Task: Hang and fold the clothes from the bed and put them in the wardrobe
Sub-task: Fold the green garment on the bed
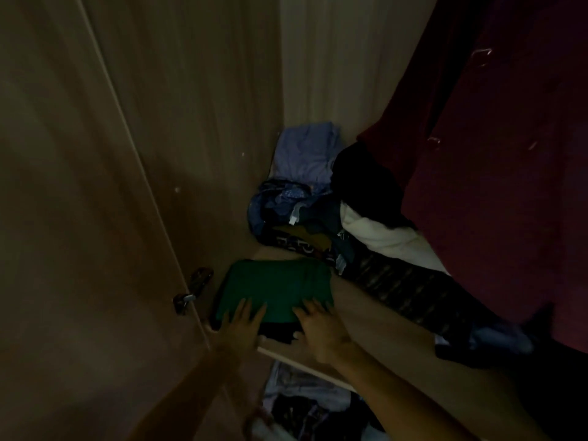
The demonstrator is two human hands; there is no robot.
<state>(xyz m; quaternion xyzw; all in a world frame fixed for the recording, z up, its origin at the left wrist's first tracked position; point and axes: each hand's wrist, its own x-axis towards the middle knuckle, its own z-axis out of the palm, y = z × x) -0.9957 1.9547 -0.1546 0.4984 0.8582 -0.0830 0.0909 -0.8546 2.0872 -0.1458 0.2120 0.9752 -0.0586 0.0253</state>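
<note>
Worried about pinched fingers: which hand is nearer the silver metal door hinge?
Left. The left hand rests just right of the silver metal door hinge; the right hand lies farther right.

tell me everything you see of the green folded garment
The green garment is plain, soft-looking cloth, folded into a flat rectangle. It lies on the wardrobe shelf near the front left corner, atop a dark item. The left hand and right hand rest flat on its near edge, fingers spread.
</note>
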